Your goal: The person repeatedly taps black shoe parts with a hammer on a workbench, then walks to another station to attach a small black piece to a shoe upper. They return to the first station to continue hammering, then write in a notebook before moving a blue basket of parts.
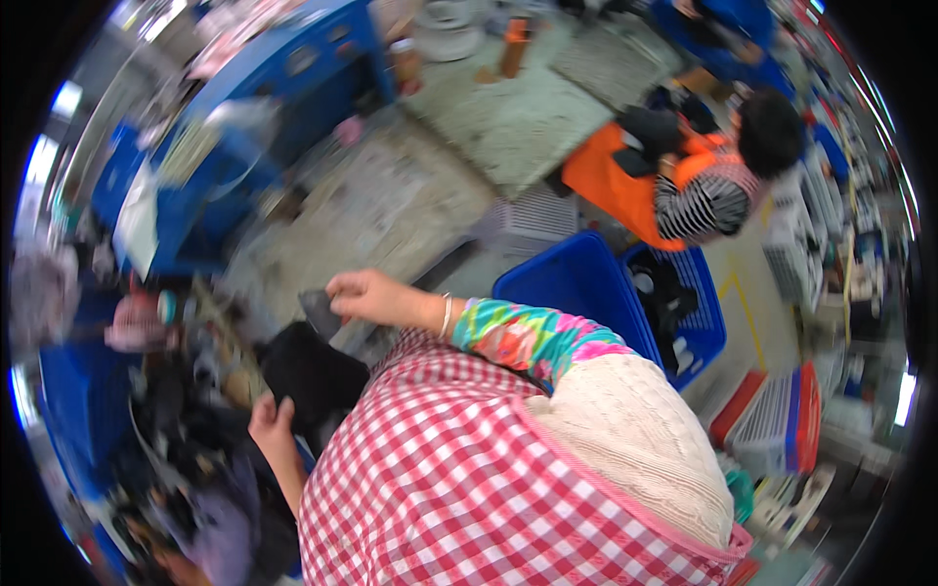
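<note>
My right hand (369, 297) reaches across in front of me, its fingers closed on a small dark grey, flat-looking piece (318, 313). Below and to the left, my left hand (270, 422) is at the edge of a black, cloth-like piece (311, 376). Its thumb and fingers look bent around that edge, though blur hides the exact grip. The black piece hangs or lies close to my red-and-white checked apron (420, 459). A worn, pale work table (391, 186) stretches out beyond my right hand.
Two blue plastic baskets (576, 283) stand at my right, the farther one holding dark items (664, 303). Beyond them a person in an orange apron (625, 195) handles dark pieces. A blue machine (283, 78) stands at far left. Blurred dark items (186, 430) are heaped lower left.
</note>
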`<state>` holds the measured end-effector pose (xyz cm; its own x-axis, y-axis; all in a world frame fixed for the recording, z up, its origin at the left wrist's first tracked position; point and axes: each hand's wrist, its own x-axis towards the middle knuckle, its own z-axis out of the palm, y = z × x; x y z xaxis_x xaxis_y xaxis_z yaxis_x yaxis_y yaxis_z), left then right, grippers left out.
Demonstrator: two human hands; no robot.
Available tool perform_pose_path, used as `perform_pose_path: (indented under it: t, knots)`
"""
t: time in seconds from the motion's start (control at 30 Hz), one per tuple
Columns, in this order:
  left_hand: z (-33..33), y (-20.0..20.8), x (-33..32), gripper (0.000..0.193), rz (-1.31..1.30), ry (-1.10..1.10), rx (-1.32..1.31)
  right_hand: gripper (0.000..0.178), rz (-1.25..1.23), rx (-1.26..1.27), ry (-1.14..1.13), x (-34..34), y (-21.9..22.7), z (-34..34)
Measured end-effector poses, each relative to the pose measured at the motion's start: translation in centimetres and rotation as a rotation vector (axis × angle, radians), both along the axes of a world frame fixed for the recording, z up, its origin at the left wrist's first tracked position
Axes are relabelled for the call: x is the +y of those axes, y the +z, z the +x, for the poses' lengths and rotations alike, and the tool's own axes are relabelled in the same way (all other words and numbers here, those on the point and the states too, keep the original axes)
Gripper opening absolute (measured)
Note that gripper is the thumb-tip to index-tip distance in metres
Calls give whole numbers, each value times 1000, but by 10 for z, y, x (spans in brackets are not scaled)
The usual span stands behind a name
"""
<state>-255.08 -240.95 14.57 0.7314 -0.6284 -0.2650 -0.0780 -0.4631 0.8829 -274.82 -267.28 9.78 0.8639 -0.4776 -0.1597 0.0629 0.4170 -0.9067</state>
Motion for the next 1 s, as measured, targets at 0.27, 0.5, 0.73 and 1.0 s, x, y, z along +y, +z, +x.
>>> perform_pose_path:
  t: [0.27, 0.5, 0.73, 1.0]
  knots:
    - [39, 71, 83, 22, -267, 43, -176, 25, -553, -144, 83, 64, 116, 95]
    - [43, 64, 135, 14, -263, 94, 356, 26, -1129, -197, 241, 137, 154, 148]
    - [62, 65, 166, 24, -307, -3, 439, 28, -1426, -291, 444, 164, 162, 182]
    - [81, 74, 161, 34, -271, -40, 497, 28, -1652, -469, 799, 165, 185, 205]
